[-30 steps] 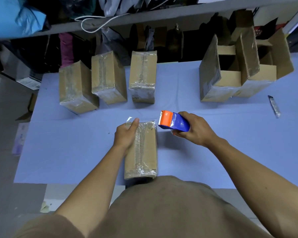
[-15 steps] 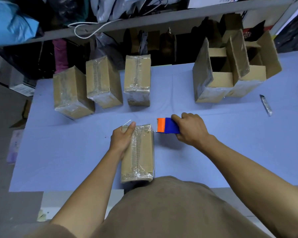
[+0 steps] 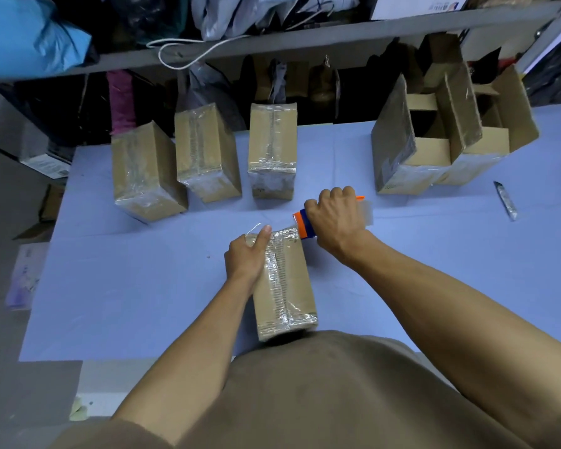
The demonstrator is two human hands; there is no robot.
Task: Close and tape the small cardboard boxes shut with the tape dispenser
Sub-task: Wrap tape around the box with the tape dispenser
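A small taped cardboard box (image 3: 289, 286) lies lengthwise on the blue table (image 3: 127, 286) in front of me. My left hand (image 3: 246, 257) presses on its far left corner, thumb along the top. My right hand (image 3: 336, 222) grips the blue and orange tape dispenser (image 3: 303, 225) at the box's far right corner, with clear tape stretched from it onto the box end. Three taped boxes (image 3: 272, 150) stand in a row at the back. Two open boxes (image 3: 434, 144) with raised flaps stand at the back right.
A small utility knife (image 3: 506, 202) lies at the right of the table. A cluttered shelf (image 3: 272, 50) with bags and a white cord runs behind the table. The table's left edge drops to the floor, where papers lie.
My right hand has turned the tape dispenser and brought it down against the box's far right corner. My left hand stays on the box.
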